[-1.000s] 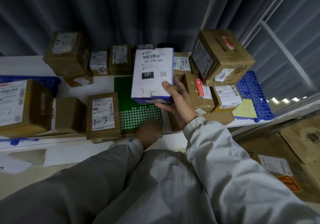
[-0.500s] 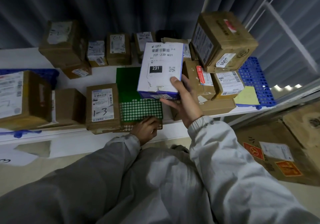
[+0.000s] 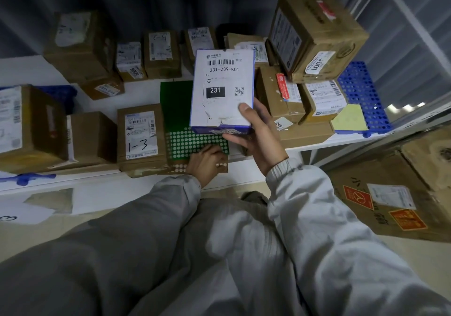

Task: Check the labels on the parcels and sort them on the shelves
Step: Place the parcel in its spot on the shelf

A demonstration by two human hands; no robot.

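Observation:
My right hand (image 3: 253, 135) grips a blue-edged parcel (image 3: 222, 81) by its lower right corner and holds it up above the shelf. Its white label faces me and reads 231-239-K01 and 231. My left hand (image 3: 207, 163) has its fingers curled over the near edge of a flat green parcel with white dots (image 3: 192, 142), which lies on the white shelf (image 3: 22, 68). A brown box marked 1-3 (image 3: 140, 135) stands just left of the green parcel.
Brown parcels line the back of the shelf (image 3: 162, 53) and crowd its right side, with a large tilted box (image 3: 317, 32) on top. Blue perforated mats (image 3: 361, 96) lie at both ends. A big carton (image 3: 395, 193) stands on the floor at right.
My left hand has reached forward and curled onto the green parcel's near edge. The blue-edged parcel in my right hand has stayed raised, its label toward me.

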